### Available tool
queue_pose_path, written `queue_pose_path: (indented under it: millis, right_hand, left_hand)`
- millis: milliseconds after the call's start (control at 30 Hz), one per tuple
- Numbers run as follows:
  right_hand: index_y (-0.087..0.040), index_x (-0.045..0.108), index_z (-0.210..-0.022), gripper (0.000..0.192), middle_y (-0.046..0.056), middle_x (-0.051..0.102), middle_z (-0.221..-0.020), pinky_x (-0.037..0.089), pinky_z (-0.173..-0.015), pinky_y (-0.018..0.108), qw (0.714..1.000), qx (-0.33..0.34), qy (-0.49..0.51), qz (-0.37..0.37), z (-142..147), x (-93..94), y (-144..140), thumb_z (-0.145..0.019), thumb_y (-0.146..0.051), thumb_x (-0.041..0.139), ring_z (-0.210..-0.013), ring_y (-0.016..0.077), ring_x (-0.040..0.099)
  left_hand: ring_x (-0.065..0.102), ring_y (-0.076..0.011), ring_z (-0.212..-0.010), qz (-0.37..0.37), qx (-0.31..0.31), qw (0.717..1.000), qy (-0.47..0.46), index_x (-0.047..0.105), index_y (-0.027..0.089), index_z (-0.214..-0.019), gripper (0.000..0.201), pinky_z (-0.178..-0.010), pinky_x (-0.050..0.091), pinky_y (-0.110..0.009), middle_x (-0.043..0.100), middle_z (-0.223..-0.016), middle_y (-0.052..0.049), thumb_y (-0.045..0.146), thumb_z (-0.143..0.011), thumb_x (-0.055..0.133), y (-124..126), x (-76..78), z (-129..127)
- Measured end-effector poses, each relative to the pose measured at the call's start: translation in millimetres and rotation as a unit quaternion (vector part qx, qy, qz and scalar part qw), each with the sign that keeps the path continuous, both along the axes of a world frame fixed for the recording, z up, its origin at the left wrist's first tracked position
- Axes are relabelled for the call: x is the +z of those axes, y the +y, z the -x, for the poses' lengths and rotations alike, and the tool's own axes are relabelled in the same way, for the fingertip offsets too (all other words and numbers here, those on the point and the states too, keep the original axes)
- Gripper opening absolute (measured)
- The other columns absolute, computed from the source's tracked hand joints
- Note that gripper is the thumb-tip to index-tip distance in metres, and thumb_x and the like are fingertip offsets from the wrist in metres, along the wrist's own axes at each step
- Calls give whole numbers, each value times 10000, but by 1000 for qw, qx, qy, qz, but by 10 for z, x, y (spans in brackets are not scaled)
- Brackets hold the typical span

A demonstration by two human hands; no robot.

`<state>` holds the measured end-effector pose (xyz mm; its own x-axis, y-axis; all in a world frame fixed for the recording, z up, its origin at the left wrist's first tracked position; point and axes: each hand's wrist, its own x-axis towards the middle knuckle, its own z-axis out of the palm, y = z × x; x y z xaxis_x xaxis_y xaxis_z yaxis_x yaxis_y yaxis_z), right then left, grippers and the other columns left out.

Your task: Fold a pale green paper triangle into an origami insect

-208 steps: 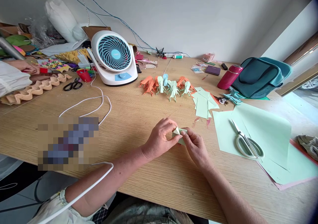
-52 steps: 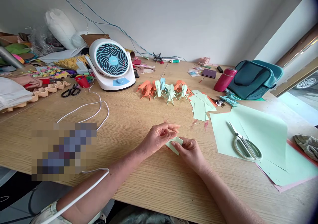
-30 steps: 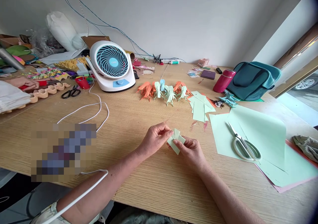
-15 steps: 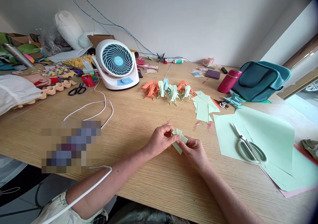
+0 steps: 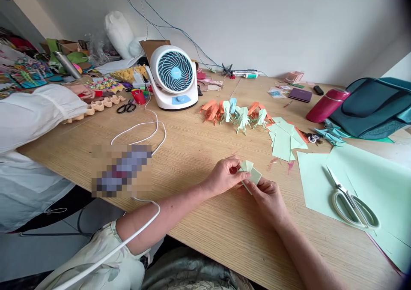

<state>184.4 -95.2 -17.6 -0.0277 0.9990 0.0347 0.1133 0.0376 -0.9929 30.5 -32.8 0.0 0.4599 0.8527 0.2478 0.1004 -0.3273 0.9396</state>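
**Both hands closed on a half-folded green paper**

The pale green folded paper (image 5: pixel 251 175) sat just above the wooden table (image 5: pixel 199 144), near its front edge, pinched between two hands. The left hand (image 5: pixel 224 176) gripped it from nine o'clock, thumb and fingertips narrowed on its upper flaps; the right hand (image 5: pixel 268 198) held its lower corner from five o'clock. A second and a half before, the left fingers had been lifted off the piece; they had since come back onto it, and two small flaps stood up at the top, so I judged another crease was being pressed in.

At twelve o'clock from the paper stood a row of finished orange and green origami figures (image 5: pixel 236 112), with a fanned stack of cut green squares (image 5: pixel 284 138) at one o'clock. White-handled scissors (image 5: pixel 351 200) lay on a large green sheet (image 5: pixel 369 178) at three o'clock. Farther out, a desk fan (image 5: pixel 175 78) stood at eleven o'clock, its white cable (image 5: pixel 144 127) looping forward. A red flask (image 5: pixel 326 106) and a teal bag (image 5: pixel 374 106) were at two o'clock. At ten o'clock, another person's white sleeve (image 5: pixel 38 114) reached over the table; the view had swung left since, showing more of it.
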Motion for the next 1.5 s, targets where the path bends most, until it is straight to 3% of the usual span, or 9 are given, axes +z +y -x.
queue_pose_path:
  millis: [300, 400, 567, 733, 833, 967, 1133, 1333, 1500]
  right_hand:
    - [-185, 778, -839, 463, 90, 764, -788, 531, -694, 332, 1000, 21, 12, 10, 17, 27, -12, -816, -627, 644, -655, 212, 684]
    - [-185, 775, -840, 451, 89, 768, -809, 534, -673, 327, 999, 22, 28, 18, 28, 37, -13, -817, -618, 648, -608, 193, 676]
    - [-178, 773, -820, 452, 76, 744, -706, 529, -655, 313, 999, 22, 20, 21, 47, 39, -16, -813, -614, 651, -601, 190, 670]
    - [-172, 766, -813, 452, 43, 692, -637, 496, -627, 286, 1000, 6, -26, 4, 29, 43, -24, -861, -587, 595, -583, 166, 622]
    - [-173, 759, -845, 407, 9, 604, -591, 427, -579, 258, 994, -44, -97, -25, -20, 37, -26, -927, -499, 531, -558, 139, 547]
    - [-181, 723, -1019, 364, 23, 568, -723, 431, -632, 280, 966, -111, -205, -111, -80, 9, -6, -981, -375, 417, -642, 157, 532]
    - [-157, 434, -1443, 497, 120, 547, -1025, 504, -750, 382, 922, -161, -326, -130, -60, -91, 12, -961, -263, 372, -871, 241, 580]
    - [-167, 271, -1523, 639, 136, 502, -1105, 545, -782, 423, 924, -112, -342, -127, -20, -127, -27, -946, -333, 491, -908, 255, 587]
    - [-177, 373, -1467, 560, 122, 537, -1080, 552, -805, 411, 933, -95, -310, -157, -33, -88, -26, -960, -378, 500, -916, 243, 591]
  left_hand:
    - [517, -107, -684, 41, -31, 998, -25, 603, 151, -756, 193, -664, 427, -235, 565, -756, 12, 316, -817, 682, 47, -33, 16]
    - [491, -95, -644, 63, -50, 994, -71, 580, 156, -747, 269, -640, 410, -225, 536, -692, 32, 389, -851, 662, 58, -9, 26]
    - [447, -87, -638, 44, -32, 994, -98, 518, 157, -660, 341, -642, 384, -222, 477, -651, 43, 392, -862, 658, 41, 70, 42]
    - [464, -94, -654, 54, -40, 993, -92, 535, 152, -668, 362, -676, 403, -230, 494, -660, 37, 433, -869, 644, 59, 57, 42]
    - [515, -103, -691, 49, -18, 995, -80, 630, 149, -828, 289, -709, 424, -236, 576, -744, 14, 434, -856, 668, 94, 2, 32]
    - [574, -108, -747, 98, 13, 992, -85, 607, 161, -1037, 397, -704, 455, -234, 638, -969, -41, 484, -824, 696, 88, -32, 9]
    - [638, -149, -853, 190, -71, 973, -114, 588, 132, -1106, 544, -784, 501, -273, 657, -1063, -96, 557, -789, 706, 4, -16, -39]
    - [648, -192, -931, 168, -41, 978, -116, 596, 135, -1075, 405, -775, 514, -275, 687, -1002, -86, 380, -786, 739, 26, -114, -74]
    - [640, -158, -851, 122, -4, 988, -90, 614, 143, -1000, 206, -736, 499, -248, 688, -938, -55, 255, -828, 628, 100, -155, -28]
